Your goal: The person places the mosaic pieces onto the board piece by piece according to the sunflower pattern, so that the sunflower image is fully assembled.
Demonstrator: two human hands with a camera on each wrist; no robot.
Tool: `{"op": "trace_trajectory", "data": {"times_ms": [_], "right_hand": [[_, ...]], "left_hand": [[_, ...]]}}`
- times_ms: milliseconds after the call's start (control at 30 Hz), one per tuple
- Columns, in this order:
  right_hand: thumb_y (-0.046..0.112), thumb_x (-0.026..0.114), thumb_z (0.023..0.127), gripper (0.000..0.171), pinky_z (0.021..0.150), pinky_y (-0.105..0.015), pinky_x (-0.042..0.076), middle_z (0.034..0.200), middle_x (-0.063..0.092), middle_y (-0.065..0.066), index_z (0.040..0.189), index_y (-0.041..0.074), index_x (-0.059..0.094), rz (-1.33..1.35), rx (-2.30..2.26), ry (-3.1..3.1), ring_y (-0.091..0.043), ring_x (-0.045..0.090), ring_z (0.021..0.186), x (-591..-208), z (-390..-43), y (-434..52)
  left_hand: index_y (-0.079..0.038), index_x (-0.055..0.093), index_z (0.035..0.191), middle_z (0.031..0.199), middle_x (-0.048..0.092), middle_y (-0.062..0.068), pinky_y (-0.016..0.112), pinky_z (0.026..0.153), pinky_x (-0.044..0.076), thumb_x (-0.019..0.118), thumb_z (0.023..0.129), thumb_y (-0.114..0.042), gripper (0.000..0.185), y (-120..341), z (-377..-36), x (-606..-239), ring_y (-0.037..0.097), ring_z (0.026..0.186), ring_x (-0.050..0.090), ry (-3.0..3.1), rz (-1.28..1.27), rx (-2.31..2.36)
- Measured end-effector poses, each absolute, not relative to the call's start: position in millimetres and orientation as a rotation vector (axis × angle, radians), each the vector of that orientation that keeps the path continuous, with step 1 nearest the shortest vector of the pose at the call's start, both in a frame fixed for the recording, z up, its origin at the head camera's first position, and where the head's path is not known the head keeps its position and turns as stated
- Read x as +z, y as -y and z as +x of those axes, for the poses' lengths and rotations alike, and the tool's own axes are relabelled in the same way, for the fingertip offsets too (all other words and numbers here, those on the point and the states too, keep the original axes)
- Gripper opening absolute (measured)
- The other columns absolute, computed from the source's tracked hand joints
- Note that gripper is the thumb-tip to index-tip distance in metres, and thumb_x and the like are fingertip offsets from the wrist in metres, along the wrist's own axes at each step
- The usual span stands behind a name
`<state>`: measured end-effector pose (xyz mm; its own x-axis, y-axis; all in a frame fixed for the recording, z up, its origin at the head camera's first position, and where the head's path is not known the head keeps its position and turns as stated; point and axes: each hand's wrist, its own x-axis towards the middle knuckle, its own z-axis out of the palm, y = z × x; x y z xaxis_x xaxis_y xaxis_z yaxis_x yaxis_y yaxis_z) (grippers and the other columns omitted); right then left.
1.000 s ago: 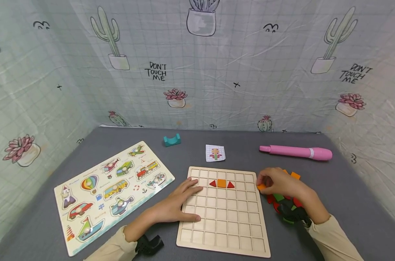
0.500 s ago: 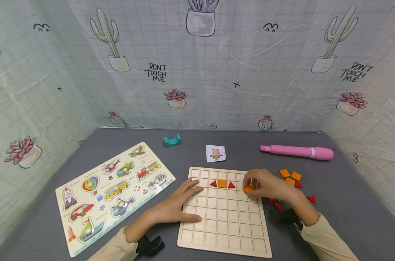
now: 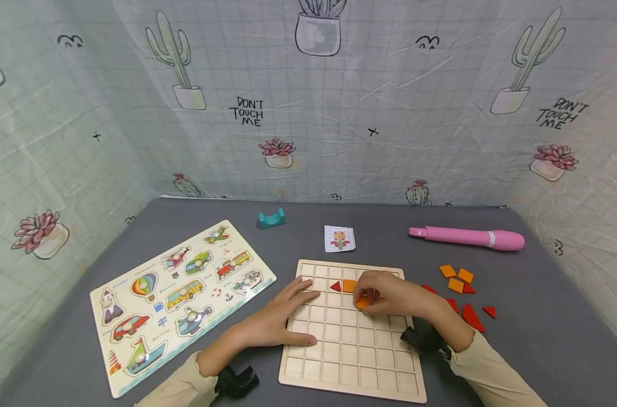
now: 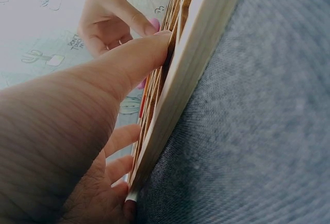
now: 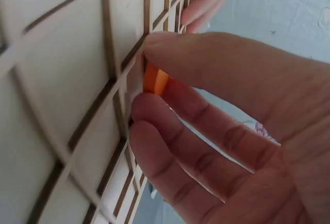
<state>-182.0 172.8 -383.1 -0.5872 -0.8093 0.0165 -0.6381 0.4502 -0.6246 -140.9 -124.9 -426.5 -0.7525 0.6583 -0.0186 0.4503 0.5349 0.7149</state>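
**Orange piece held over the grid board**

Grey cloth covers the table [image 3: 542, 339], with cactus-print sheeting hung behind and at both sides. A wooden grid board [image 3: 351, 362] lies at the near edge, right of centre. The left hand [image 3: 275, 319] rests flat on the board's left edge, fingers straight, holding nothing. The right hand [image 3: 389, 297] is over the board's far rows and pinches an orange piece [image 3: 362, 303] between thumb and fingers; the right wrist view shows the piece [image 5: 154, 80] at the board's surface, but whether it sits in a cell cannot be told. An orange square [image 3: 349, 285] and a red triangle [image 3: 335, 286] sit in the second row from the far edge. Loose orange and red pieces [image 3: 463, 291] lie right of the board. A pink pen [image 3: 466, 238] lies near the far right corner, a small card [image 3: 339, 238] just beyond the board, a teal block [image 3: 271, 218] toward the far edge. A vehicle puzzle [image 3: 181, 299] lies on the left side.
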Motion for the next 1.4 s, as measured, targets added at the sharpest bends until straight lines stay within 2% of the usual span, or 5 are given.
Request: {"op": "trace_trajectory", "data": {"times_ms": [533, 833, 1167, 1400], "right_hand": [[0.001, 0.073, 0.085, 0.010, 0.067, -0.022, 0.050, 0.089, 0.060, -0.002, 0.093, 0.004, 0.070, -1.299, -0.765, -2.494, -0.010, 0.053, 0.074, -385.6, -182.5, -154.1], [0.005, 0.072, 0.086, 0.008, 0.065, -0.022, 0.048, 0.086, 0.059, -0.001, 0.094, 0.005, 0.071, -1.236, -0.791, -2.530, -0.009, 0.053, 0.072, -389.5, -182.4, -151.9], [0.004, 0.071, 0.087, 0.006, 0.065, -0.021, 0.049, 0.088, 0.060, 0.000, 0.093, 0.006, 0.071, -1.229, -0.812, -2.548, -0.009, 0.054, 0.072, -391.2, -181.3, -153.7], [0.007, 0.071, 0.088, 0.009, 0.064, -0.021, 0.049, 0.092, 0.061, -0.001, 0.097, 0.006, 0.071, -1.178, -0.854, -2.558, -0.008, 0.052, 0.072, -383.0, -181.1, -167.5]], "left_hand": [[-0.015, 0.040, 0.149, 0.160, 0.019, 0.007, 0.061, 0.113, 0.020, 0.076, 0.082, -0.044, 0.081, 125.4, -140.7, -425.3, 0.029, 0.150, 0.003, -2.486, 0.921, 1.042], [-0.014, 0.040, 0.148, 0.160, 0.019, 0.008, 0.062, 0.113, 0.019, 0.077, 0.082, -0.043, 0.081, 125.4, -140.6, -425.2, 0.030, 0.150, 0.003, -2.494, 0.936, 1.040], [-0.014, 0.040, 0.149, 0.160, 0.019, 0.009, 0.063, 0.112, 0.020, 0.076, 0.082, -0.044, 0.081, 124.1, -141.4, -426.9, 0.031, 0.150, 0.003, -2.487, 0.936, 1.038], [-0.015, 0.040, 0.149, 0.161, 0.018, 0.007, 0.063, 0.112, 0.019, 0.076, 0.082, -0.045, 0.082, 125.7, -141.9, -428.4, 0.030, 0.150, 0.002, -2.481, 0.912, 1.050]]}}
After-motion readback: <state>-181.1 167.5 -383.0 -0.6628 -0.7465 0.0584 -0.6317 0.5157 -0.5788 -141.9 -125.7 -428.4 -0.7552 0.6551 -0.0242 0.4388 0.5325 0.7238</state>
